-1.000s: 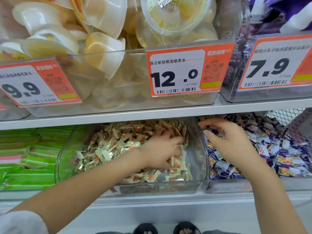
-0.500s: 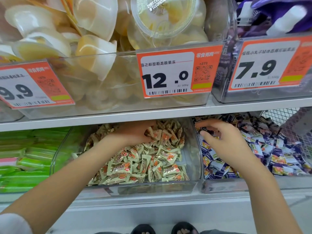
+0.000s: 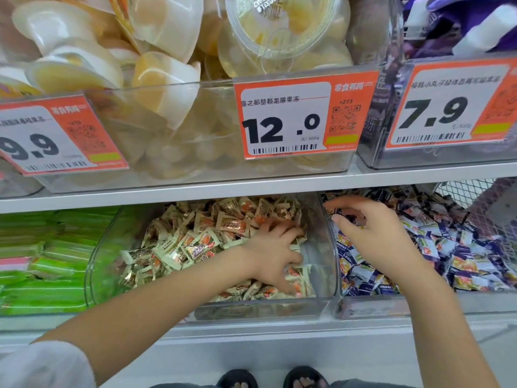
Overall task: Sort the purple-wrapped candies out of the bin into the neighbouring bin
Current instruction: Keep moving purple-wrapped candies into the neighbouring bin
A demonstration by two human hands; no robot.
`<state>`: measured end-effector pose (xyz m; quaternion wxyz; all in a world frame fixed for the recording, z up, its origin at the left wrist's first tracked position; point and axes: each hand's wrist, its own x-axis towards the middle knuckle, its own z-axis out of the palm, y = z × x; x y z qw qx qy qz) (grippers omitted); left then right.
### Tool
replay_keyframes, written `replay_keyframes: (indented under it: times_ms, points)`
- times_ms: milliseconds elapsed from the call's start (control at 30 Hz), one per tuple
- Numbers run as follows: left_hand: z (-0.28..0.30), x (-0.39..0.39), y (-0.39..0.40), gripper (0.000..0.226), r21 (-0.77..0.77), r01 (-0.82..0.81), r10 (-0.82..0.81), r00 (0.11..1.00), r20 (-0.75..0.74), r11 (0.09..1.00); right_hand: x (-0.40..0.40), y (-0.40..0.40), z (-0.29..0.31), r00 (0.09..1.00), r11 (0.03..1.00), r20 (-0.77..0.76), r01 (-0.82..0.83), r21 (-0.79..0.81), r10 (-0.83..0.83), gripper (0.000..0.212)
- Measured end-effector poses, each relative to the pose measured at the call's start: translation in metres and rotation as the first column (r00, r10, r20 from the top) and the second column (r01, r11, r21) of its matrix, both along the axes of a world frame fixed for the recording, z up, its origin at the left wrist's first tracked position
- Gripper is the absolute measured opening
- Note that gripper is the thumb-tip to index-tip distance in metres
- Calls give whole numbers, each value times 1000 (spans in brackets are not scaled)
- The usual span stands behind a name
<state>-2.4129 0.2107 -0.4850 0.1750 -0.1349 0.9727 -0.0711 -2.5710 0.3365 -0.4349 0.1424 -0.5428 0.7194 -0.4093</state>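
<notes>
A clear middle bin (image 3: 251,308) holds cream-and-gold wrapped candies (image 3: 193,247); I see no purple wrapper among those showing. My left hand (image 3: 275,249) lies in its right half, fingers spread and pressed down into the pile. The neighbouring clear bin (image 3: 369,306) on the right is full of purple-and-white wrapped candies (image 3: 447,247). My right hand (image 3: 372,233) hovers over that bin's left side beside the dividing wall, fingers loosely curved with thumb and forefinger apart. Nothing shows plainly in either hand.
Green packets (image 3: 42,261) fill the bin at the left. The shelf (image 3: 195,191) above carries bins of jelly cups (image 3: 156,79) with orange price tags (image 3: 293,119) overhanging the lower bins. A wire mesh panel (image 3: 481,208) stands at the far right.
My left hand went from the bin's right front to the back, then came back to the right side, stirring the cream candies. My right hand stayed nearly in place.
</notes>
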Motion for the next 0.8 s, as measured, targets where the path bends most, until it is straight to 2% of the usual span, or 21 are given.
replay_keyframes:
  times_ms: [100, 267, 433, 600, 667, 733, 800]
  points:
    - [8, 7, -15, 47, 50, -26, 25, 1000, 13, 998, 0, 1, -1, 1000, 1000, 16, -5, 18, 4, 23]
    - [16, 20, -36, 36, 53, -54, 60, 991, -119, 997, -3, 3, 1, 999, 1000, 32, 9, 9, -10, 23]
    - [24, 23, -45, 48, 82, -186, 196, 971, -135, 979, -4, 5, 2, 999, 1000, 37, 6, 17, -6, 24]
    - [30, 48, -66, 51, 130, -364, 384, 902, -196, 922, -6, 7, 2, 999, 1000, 37, 6, 24, -7, 25]
    - [30, 54, -72, 46, 131, -369, 389, 901, -192, 920, -5, 7, 2, 1000, 1000, 31, 3, 28, -4, 25]
    - [31, 55, -72, 41, 204, -354, 390, 904, -177, 913, -5, 7, 2, 1000, 1000, 28, 6, 26, -6, 24]
    - [33, 51, -68, 47, 336, -383, 455, 875, -166, 860, -5, 6, 2, 1000, 1000, 28, 8, 22, -8, 24]
